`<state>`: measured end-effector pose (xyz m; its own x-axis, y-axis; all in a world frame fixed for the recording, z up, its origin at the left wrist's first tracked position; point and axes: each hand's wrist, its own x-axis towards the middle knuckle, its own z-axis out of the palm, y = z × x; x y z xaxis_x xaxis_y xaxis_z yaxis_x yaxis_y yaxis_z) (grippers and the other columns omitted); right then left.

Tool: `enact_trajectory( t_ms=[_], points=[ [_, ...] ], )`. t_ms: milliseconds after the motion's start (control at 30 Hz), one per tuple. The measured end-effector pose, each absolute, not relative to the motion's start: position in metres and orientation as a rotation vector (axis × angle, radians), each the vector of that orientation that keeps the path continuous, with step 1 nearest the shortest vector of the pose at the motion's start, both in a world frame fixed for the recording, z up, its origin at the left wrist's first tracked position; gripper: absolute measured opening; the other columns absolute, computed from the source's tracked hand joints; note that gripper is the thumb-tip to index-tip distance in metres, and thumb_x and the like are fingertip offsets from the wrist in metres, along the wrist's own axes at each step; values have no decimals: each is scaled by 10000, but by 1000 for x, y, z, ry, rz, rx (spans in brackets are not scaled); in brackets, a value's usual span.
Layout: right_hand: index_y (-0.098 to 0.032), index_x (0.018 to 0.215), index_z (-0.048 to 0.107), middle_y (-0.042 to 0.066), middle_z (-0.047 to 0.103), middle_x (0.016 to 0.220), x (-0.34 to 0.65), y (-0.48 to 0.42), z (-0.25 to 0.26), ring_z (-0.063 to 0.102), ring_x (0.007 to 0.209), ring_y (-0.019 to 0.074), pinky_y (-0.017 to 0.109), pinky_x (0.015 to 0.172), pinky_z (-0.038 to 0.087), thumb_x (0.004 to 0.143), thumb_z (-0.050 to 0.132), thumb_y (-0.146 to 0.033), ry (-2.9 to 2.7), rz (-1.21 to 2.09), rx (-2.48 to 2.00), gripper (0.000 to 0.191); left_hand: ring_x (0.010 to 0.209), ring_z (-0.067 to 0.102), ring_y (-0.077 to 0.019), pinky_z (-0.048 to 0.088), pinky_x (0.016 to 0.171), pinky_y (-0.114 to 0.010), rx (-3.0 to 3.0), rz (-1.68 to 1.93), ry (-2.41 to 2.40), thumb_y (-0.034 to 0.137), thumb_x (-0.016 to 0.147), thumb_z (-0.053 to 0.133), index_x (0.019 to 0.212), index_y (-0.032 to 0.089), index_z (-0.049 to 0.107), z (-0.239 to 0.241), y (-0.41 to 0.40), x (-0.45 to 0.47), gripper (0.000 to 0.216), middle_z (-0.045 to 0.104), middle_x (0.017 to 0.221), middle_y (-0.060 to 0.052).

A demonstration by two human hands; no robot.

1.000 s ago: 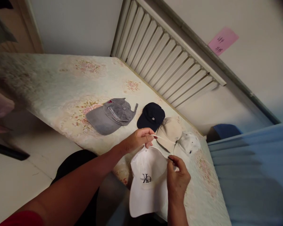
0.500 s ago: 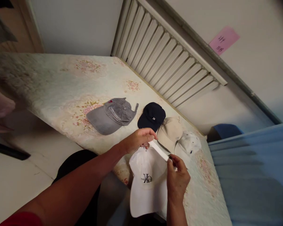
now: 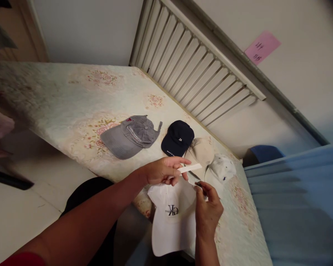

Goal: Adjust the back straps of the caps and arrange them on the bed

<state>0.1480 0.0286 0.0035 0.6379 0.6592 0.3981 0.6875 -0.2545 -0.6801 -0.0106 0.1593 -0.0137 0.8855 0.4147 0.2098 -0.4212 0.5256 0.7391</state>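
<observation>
A white cap (image 3: 170,218) with a black logo lies at the near edge of the floral mattress (image 3: 72,103), its brim toward me. My left hand (image 3: 163,170) pinches the cap's white back strap (image 3: 190,168), which sticks out to the right. My right hand (image 3: 207,207) is closed on the small dark buckle end at the cap's back, just below the strap. Beyond my hands lie a grey cap (image 3: 129,136), a navy cap (image 3: 177,138), a beige cap (image 3: 201,152) and a white dotted cap (image 3: 223,168) in a row.
A slatted white headboard (image 3: 194,62) leans along the wall behind the mattress. A pink note (image 3: 262,46) is stuck on the wall. A blue cloth surface (image 3: 296,203) fills the right side. A dark round object (image 3: 86,192) sits on the floor at left.
My left hand has pulled the white strap free of my right hand and swung it up to lie level. The cap has dropped flatter onto the mattress.
</observation>
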Motion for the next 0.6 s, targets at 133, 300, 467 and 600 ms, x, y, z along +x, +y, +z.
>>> enact_trajectory(
  t_ms=[133, 300, 467, 600],
  points=[
    [-207, 890, 675, 45, 707, 881, 147, 28, 1, 625, 813, 208, 318, 781, 449, 754, 599, -357, -1082, -69, -1970, 216, 391, 435, -31, 269, 389, -176, 848, 633, 45, 334, 837, 577, 1136, 118, 534, -13, 161, -14, 371, 635, 705, -24],
    [-203, 899, 676, 49, 708, 888, 148, 27, -4, 630, 823, 210, 323, 790, 451, 771, 581, -346, -1123, -71, -1974, 214, 681, 600, -121, 437, 611, -236, 854, 734, 14, 271, 762, 668, 902, 100, 601, -10, 160, -18, 232, 654, 849, -92],
    [-198, 906, 676, 62, 707, 892, 149, 27, -5, 631, 834, 224, 339, 790, 456, 778, 577, -351, -1137, -85, -1969, 223, 479, 437, -40, 279, 442, -188, 843, 738, 19, 321, 798, 623, 955, 114, 575, -8, 155, -15, 264, 625, 758, -48],
    [-191, 907, 672, 71, 708, 901, 147, 28, -2, 636, 839, 230, 346, 796, 459, 782, 570, -357, -1151, -107, -1950, 230, 344, 287, -20, 163, 359, -183, 1023, 565, 138, 433, 866, 491, 853, 152, 506, -10, 143, -7, 282, 583, 605, 19]
  ],
)
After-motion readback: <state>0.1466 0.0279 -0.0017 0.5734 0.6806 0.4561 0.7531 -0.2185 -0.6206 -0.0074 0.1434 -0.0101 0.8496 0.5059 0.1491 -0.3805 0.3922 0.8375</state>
